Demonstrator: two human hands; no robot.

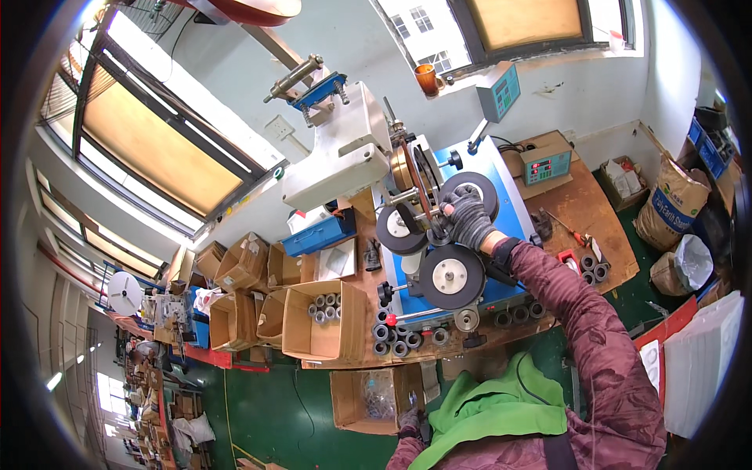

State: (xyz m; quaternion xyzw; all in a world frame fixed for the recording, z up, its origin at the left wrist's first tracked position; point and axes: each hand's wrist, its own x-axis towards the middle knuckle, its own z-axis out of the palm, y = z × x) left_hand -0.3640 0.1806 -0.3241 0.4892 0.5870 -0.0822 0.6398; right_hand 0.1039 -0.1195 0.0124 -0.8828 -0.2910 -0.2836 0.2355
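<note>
From where I stand, the right hand (pixel 468 219), gloved in grey, is in among the black wheels of a bench machine, fingers curled; whether they close on anything I can't tell, since the glove covers it. The brown hoop (pixel 402 167) stands just beyond and left of that grip, nearly edge-on, its long axis slanting from the far left down toward the fingertips. One wheel (pixel 489 192) lies partly under the hand, another (pixel 395 233) to its left, and a third (pixel 450 276) on the near side, its pale hub facing up. Dark rings (pixel 519 315) sit nearer the person than the grip. Well below it, the left hand (pixel 410 421) is beside an open carton (pixel 345 399); its hold is too small to make out.
</note>
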